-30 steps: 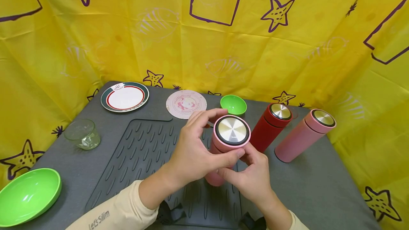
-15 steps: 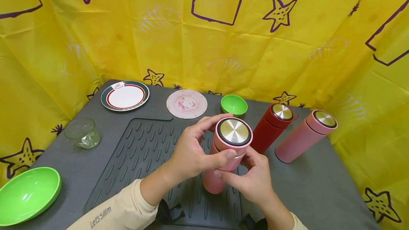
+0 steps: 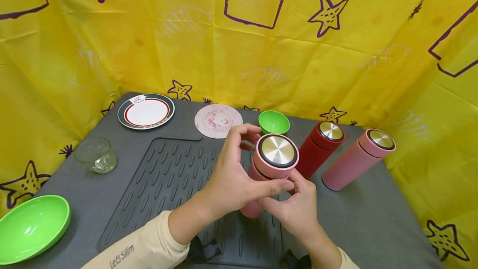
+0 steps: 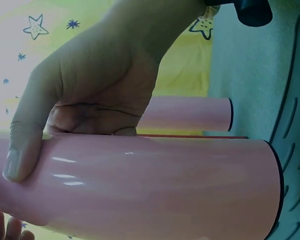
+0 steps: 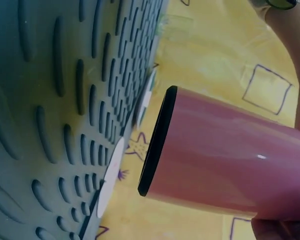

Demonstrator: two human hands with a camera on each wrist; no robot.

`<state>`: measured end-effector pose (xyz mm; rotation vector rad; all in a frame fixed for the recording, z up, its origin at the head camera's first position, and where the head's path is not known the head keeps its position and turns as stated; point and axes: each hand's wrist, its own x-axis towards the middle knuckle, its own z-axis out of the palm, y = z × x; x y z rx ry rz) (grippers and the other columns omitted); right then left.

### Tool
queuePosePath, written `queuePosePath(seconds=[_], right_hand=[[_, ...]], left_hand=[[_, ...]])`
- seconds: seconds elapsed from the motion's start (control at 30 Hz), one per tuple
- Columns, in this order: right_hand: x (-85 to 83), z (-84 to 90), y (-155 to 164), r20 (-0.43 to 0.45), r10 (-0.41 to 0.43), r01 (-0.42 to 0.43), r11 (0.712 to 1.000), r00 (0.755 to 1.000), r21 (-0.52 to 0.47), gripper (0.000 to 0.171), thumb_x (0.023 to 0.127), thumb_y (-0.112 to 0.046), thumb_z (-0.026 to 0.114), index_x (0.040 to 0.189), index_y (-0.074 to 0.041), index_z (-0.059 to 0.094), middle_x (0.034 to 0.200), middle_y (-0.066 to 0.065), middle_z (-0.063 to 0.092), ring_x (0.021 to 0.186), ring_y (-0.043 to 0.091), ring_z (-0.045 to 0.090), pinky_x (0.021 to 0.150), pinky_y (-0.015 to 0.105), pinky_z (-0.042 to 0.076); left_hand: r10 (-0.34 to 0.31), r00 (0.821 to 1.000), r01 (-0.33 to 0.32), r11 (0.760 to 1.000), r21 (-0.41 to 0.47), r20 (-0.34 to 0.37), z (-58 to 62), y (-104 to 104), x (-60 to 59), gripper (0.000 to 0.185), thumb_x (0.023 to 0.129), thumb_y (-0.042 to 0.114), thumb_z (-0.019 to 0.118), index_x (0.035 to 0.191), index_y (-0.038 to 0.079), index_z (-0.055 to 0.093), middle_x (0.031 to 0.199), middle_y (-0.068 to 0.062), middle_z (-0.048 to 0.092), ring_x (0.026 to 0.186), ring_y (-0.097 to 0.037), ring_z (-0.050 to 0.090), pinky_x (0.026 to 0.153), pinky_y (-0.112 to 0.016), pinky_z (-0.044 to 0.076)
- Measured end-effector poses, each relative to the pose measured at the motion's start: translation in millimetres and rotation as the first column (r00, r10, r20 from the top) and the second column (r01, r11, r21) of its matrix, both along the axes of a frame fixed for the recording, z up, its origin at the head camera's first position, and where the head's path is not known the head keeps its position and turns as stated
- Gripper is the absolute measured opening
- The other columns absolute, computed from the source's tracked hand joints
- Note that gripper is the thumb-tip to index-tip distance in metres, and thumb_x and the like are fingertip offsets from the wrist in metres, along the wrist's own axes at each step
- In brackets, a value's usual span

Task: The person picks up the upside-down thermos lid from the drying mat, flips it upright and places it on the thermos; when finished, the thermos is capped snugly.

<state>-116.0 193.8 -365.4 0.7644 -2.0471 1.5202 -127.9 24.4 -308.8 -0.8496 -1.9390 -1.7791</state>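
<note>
At the bottom of the head view, the cream sleeve [image 3: 127,254] reads "Let's Slim". Just above it at centre frame, the left hand [image 3: 228,179] curls thumb and fingers round the lid of the pink flask [image 3: 270,169], while the right hand [image 3: 296,209] wraps the body below; the flask is tilted, its base over the ribbed mat [image 3: 164,186]. Further back, right of centre, stand a red flask [image 3: 317,146] and another pink flask [image 3: 354,157]. At the far edge, a pink coaster [image 3: 218,120] carries print too small to read.
</note>
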Motion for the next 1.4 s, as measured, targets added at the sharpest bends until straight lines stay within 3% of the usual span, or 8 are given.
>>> queuePosePath(seconds=[0.17, 0.37, 0.6, 0.77, 0.93, 1.07, 1.27, 1.4], right_hand=[[2.1, 0.5, -0.2, 0.065, -0.002, 0.002, 1.0, 0.998, -0.013, 0.052, 0.066, 0.003, 0.085, 0.113, -0.009, 0.068, 0.101, 0.005, 0.071, 0.08, 0.02, 0.069, 0.073, 0.032, 0.057], [5.7, -0.4, 4.3, 0.122, -0.049, 0.05, 0.999, 0.991, -0.003, 0.048, 0.064, 0.002, 0.085, 0.108, -0.008, 0.069, 0.098, 0.005, 0.071, 0.078, 0.02, 0.069, 0.073, 0.032, 0.057], [3.3, -0.8, 4.8, 0.064, -0.043, 0.043, 0.999, 0.997, 0.007, 0.049, 0.065, 0.001, 0.085, 0.11, -0.009, 0.068, 0.099, 0.004, 0.071, 0.083, 0.02, 0.069, 0.072, 0.03, 0.057], [1.6, 0.4, 4.1, 0.01, -0.052, 0.052, 0.998, 0.999, 0.023, 0.051, 0.064, 0.001, 0.085, 0.111, -0.011, 0.068, 0.1, 0.003, 0.072, 0.089, 0.019, 0.068, 0.073, 0.027, 0.056], [3.2, -0.3, 4.8, 0.041, -0.039, 0.038, 0.999, 0.998, 0.01, 0.052, 0.064, 0.004, 0.084, 0.112, -0.007, 0.068, 0.102, 0.006, 0.071, 0.087, 0.02, 0.069, 0.075, 0.03, 0.057], [6.4, -1.4, 6.0, 0.058, -0.051, 0.051, 0.999, 0.997, 0.005, 0.048, 0.063, 0.004, 0.083, 0.108, -0.004, 0.068, 0.098, 0.007, 0.071, 0.081, 0.018, 0.069, 0.072, 0.03, 0.057], [7.8, 0.6, 5.3, 0.065, -0.052, 0.051, 0.999, 0.996, 0.017, 0.047, 0.064, 0.003, 0.084, 0.107, -0.006, 0.068, 0.097, 0.005, 0.072, 0.079, 0.017, 0.069, 0.069, 0.029, 0.057], [6.0, 3.6, 3.9, 0.008, -0.049, 0.049, 0.999, 0.999, 0.02, 0.049, 0.063, 0.003, 0.084, 0.109, -0.007, 0.068, 0.096, 0.005, 0.072, 0.081, 0.018, 0.069, 0.07, 0.026, 0.056]], left_hand=[[0.04, 0.999, -0.04, 0.999, 0.012, -0.034, -1.7, -0.7, -1.9, 0.068, 0.066, 0.019, 0.089, 0.123, 0.012, 0.052, 0.113, 0.005, 0.058, 0.103, -0.016, 0.054, 0.086, -0.037, 0.045], [-0.027, 0.997, 0.026, 1.0, -0.012, -0.065, -4.7, -2.2, -7.3, 0.062, 0.071, 0.024, 0.081, 0.128, 0.013, 0.06, 0.115, 0.006, 0.062, 0.104, -0.017, 0.053, 0.086, -0.039, 0.046], [-0.095, 0.995, 0.094, 0.994, -0.047, -0.026, -3.2, -1.7, -5.3, 0.076, 0.074, 0.025, 0.079, 0.14, 0.015, 0.043, 0.124, 0.004, 0.054, 0.113, -0.017, 0.048, 0.092, -0.037, 0.044], [-0.048, 0.998, 0.048, 0.998, -0.028, 0.028, -1.8, 3.5, -0.3, 0.089, 0.066, 0.02, 0.09, 0.134, 0.015, 0.034, 0.122, 0.004, 0.049, 0.114, -0.017, 0.047, 0.093, -0.037, 0.043], [0.024, 0.999, -0.026, 0.999, -0.039, -0.045, -3.0, 4.4, -0.6, 0.07, 0.067, 0.022, 0.088, 0.126, 0.012, 0.05, 0.117, 0.006, 0.057, 0.106, -0.014, 0.052, 0.087, -0.035, 0.046], [0.021, 0.991, -0.028, 0.999, -0.046, -0.13, -2.8, 2.6, -1.4, 0.069, 0.067, 0.023, 0.082, 0.129, 0.01, 0.054, 0.115, 0.004, 0.06, 0.102, -0.014, 0.053, 0.084, -0.033, 0.048], [-0.043, 0.993, 0.033, 0.995, -0.092, -0.11, -0.8, -1.2, -1.1, 0.078, 0.07, 0.021, 0.079, 0.137, 0.01, 0.042, 0.12, 0.002, 0.057, 0.107, -0.016, 0.051, 0.089, -0.036, 0.046], [-0.037, 0.997, 0.029, 0.993, -0.118, -0.068, 2.9, 0.3, 0.7, 0.084, 0.068, 0.025, 0.086, 0.136, 0.013, 0.038, 0.124, 0.004, 0.05, 0.113, -0.014, 0.048, 0.093, -0.035, 0.045]])
